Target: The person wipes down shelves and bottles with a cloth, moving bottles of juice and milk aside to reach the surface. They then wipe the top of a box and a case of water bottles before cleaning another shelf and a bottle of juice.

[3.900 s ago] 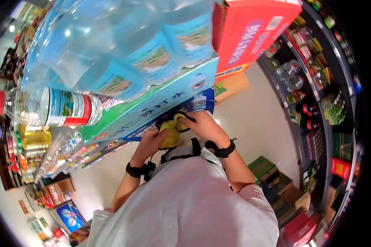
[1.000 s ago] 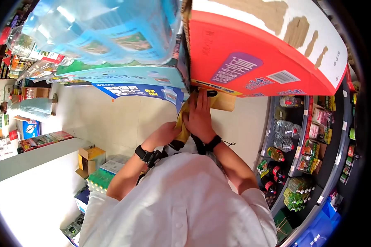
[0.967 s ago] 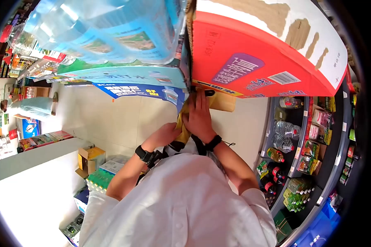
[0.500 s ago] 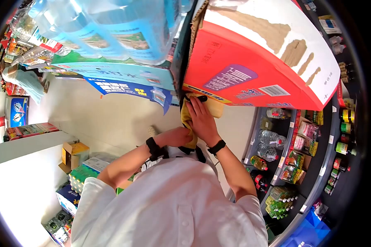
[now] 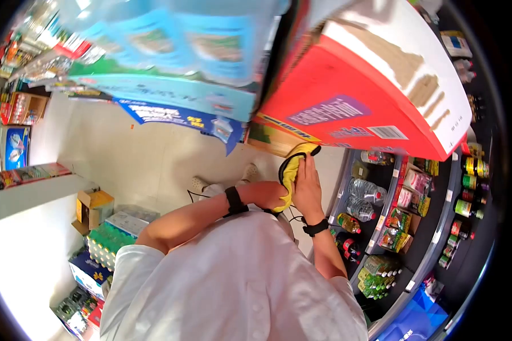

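A yellow cloth [image 5: 293,169] with a black edge is bunched between my hands, just below the red carton. My left hand [image 5: 270,196] is closed on its lower end, with the fingers partly hidden by the cloth. My right hand [image 5: 308,190] presses along the cloth's right side, its fingers straight and close together. The top of the cloth reaches the lower edge of the red carton [image 5: 324,91], by a wooden-coloured surface [image 5: 270,143]. Left of that carton stands a shrink-wrapped pack of blue-labelled bottles [image 5: 210,45].
A blue printed sign [image 5: 170,122] hangs below the bottle pack, its corner curling. Shelves at the right hold water bottles [image 5: 364,193] and several other drinks. At the left are an open cardboard box [image 5: 94,209] and a green-topped bottle pack [image 5: 108,237].
Both hands and the cloth have shifted right and slightly down in view, uncovering the wooden-coloured surface. The cartons look nearer and tilted. A person at the far left has gone from view.
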### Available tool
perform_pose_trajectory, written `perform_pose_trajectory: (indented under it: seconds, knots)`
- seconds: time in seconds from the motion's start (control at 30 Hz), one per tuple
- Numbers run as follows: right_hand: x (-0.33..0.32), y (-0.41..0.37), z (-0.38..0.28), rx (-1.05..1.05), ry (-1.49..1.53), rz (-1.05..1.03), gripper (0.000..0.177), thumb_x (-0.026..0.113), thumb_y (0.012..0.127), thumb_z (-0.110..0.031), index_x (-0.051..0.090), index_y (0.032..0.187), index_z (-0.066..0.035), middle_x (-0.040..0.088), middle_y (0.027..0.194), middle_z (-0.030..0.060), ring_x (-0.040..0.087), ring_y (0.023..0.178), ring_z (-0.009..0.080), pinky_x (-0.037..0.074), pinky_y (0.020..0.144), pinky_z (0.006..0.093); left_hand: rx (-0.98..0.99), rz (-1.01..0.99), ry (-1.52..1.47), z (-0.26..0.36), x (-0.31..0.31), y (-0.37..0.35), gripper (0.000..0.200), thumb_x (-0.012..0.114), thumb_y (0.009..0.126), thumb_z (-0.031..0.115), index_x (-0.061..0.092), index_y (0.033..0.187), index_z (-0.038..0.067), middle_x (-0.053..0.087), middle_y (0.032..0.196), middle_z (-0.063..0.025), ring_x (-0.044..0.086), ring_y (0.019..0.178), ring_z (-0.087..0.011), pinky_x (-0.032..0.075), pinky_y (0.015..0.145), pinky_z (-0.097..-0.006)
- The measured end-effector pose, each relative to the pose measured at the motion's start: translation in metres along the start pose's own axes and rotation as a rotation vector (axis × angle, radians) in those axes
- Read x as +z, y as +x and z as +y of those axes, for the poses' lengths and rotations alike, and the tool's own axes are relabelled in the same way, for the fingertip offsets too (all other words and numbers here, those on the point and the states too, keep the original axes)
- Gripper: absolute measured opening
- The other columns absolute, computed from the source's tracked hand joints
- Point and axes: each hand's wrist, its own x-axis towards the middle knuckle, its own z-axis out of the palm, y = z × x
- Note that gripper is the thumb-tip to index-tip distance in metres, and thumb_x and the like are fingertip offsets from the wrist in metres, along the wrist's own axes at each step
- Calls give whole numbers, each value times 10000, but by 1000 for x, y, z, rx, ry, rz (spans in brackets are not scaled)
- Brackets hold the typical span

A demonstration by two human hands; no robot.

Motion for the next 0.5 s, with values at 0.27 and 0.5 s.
perform_pose_trajectory:
  seconds: [0.27, 0.5]
  knots:
    - [33, 22, -69, 229, 36, 14, 767, 574, 994, -334, 265, 1510, 142, 91, 1610, 387, 641, 1084, 518, 576, 861, 489, -207, 365, -120, -29, -25, -111, 269, 555, 979, 241, 626, 1053, -8, 661, 934, -262, 627, 909, -467, 479, 809, -512]
    - [43, 53, -149, 46, -135, -443, 682, 560, 987, -443, 469, 1420, 76, 516, 1386, 354, 672, 1040, 460, 559, 883, 498, -212, 577, -199, -49, -23, -197, 286, 553, 965, 234, 640, 1054, -23, 665, 953, -261, 631, 916, -451, 488, 820, -499]
